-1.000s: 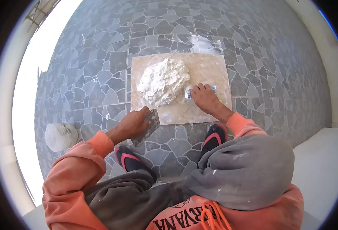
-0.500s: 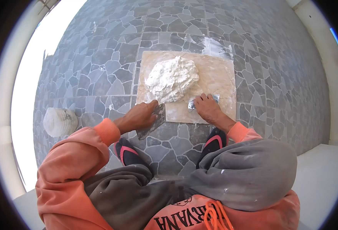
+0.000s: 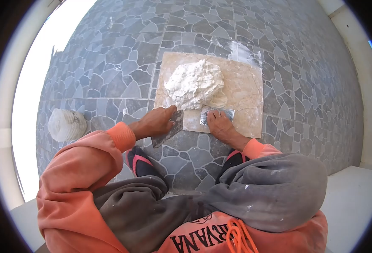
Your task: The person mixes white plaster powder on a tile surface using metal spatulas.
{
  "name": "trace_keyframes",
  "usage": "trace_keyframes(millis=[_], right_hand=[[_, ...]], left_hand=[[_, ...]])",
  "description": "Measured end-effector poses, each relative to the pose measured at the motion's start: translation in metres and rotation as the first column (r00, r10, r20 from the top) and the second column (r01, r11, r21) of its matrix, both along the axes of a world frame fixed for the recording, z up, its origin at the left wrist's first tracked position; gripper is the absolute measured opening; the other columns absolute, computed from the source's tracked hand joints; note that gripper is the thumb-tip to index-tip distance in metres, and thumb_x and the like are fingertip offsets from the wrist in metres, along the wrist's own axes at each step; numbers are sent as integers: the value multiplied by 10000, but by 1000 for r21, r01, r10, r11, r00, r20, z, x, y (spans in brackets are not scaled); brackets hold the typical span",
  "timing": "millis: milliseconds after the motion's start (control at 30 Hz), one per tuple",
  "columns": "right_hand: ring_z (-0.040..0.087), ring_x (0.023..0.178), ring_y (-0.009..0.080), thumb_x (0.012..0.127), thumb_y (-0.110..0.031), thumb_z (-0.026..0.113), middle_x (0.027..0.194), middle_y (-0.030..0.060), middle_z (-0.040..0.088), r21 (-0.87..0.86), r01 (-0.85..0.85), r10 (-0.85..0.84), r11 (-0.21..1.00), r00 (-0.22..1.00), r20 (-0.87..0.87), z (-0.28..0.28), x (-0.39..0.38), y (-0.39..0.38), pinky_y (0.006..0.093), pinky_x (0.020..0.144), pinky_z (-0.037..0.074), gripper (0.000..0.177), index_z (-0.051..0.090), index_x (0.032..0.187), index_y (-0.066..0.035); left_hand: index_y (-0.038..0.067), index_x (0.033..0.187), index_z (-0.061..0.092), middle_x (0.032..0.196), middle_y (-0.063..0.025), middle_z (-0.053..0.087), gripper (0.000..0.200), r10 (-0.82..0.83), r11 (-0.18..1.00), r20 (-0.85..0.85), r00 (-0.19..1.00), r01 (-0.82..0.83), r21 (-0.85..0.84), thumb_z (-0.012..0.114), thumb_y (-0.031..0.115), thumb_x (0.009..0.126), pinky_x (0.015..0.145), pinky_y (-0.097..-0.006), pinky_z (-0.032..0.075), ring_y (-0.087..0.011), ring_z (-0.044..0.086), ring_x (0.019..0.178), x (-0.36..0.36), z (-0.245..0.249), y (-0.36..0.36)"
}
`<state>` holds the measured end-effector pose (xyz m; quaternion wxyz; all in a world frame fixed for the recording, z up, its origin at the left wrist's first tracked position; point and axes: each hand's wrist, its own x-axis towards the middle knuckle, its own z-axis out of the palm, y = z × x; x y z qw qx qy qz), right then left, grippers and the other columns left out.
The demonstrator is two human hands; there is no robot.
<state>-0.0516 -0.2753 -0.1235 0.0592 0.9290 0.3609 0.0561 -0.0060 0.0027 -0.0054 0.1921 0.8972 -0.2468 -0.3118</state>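
A mound of white paste [image 3: 194,83] lies on the left part of a beige, smeared board [image 3: 244,95] on the floor. My left hand [image 3: 156,122] is closed round a grey metal plate [image 3: 169,131], which tilts at the board's lower left edge. My right hand [image 3: 220,125] presses its fingers on a flat metal scraper [image 3: 228,113] that rests on the board, just below the mound. The scraper's blade has white smears.
Grey stone-patterned tiles [image 3: 118,80] surround the board, with a white smear [image 3: 243,52] past its far edge. A whitish, ribbed round object [image 3: 67,125] stands at the left. Two feet in dark-and-pink footwear [image 3: 143,163] are below the board.
My right hand and the scraper have moved left along the board, closer to my left hand. The view has shifted slightly, and my left hand still holds the plate.
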Motion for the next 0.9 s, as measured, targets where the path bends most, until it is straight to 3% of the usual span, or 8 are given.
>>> trace_keyframes(millis=[67,167,367,467,567,667,767,900], right_hand=[[511,927,264,822,-118,525,994,164,557,-30,-1,-2,1000,995,-96,-23,2,-3,388,782,422,287,621,1030,55],[506,921,270,825,-106,514,1017,178,552,7,51,-49,999,985,-163,28,-1,8,385,781,416,284,620,1005,86],[498,927,277,819,-103,513,1010,179,547,15,-140,140,990,986,-85,-18,-3,13,385,788,406,240,650,927,62],[496,930,273,812,-102,514,1016,174,548,32,-41,46,999,984,-172,11,-6,19,373,787,405,234,648,921,55],[497,925,273,810,-99,512,1014,173,553,70,-19,21,997,999,-32,29,-7,27,369,786,407,230,649,917,53],[516,954,273,813,-107,525,1010,173,555,-56,-81,72,995,987,-145,-10,-3,15,371,796,423,328,606,1074,74],[518,953,275,813,-106,528,1012,173,557,-40,-80,68,996,968,-241,19,-2,16,367,790,428,315,607,1060,73],[520,949,274,812,-112,531,993,157,559,7,-58,58,998,992,-109,28,3,18,365,794,431,251,628,980,47]], left_hand=[[-34,1163,457,857,-301,630,398,12,1000,2,1000,-12,-14,578,174,846,769,-547,466,-472,617,843,2,2,0],[-39,1143,460,848,-299,628,384,23,999,18,1000,-23,-44,580,169,843,768,-544,466,-468,617,838,0,7,3],[-51,1116,462,849,-301,626,364,14,999,18,1000,-13,-39,577,155,839,763,-539,468,-472,614,844,5,-1,5],[-51,1114,463,841,-301,625,355,36,998,4,999,-36,-48,561,151,840,766,-539,468,-471,615,846,4,10,2],[-18,1155,456,764,-283,619,387,20,999,67,998,-17,-49,593,191,859,722,-549,438,-476,601,779,1,-13,11],[-18,1152,457,757,-283,619,382,10,998,42,999,-8,-58,589,187,858,715,-548,441,-475,603,770,4,-10,9],[-51,1084,464,835,-303,626,336,46,999,-30,998,-47,-17,556,137,821,776,-537,470,-469,617,841,3,5,5],[-54,1086,462,840,-306,627,342,31,1000,-8,999,-31,2,563,146,828,766,-538,473,-474,617,833,0,0,9]])
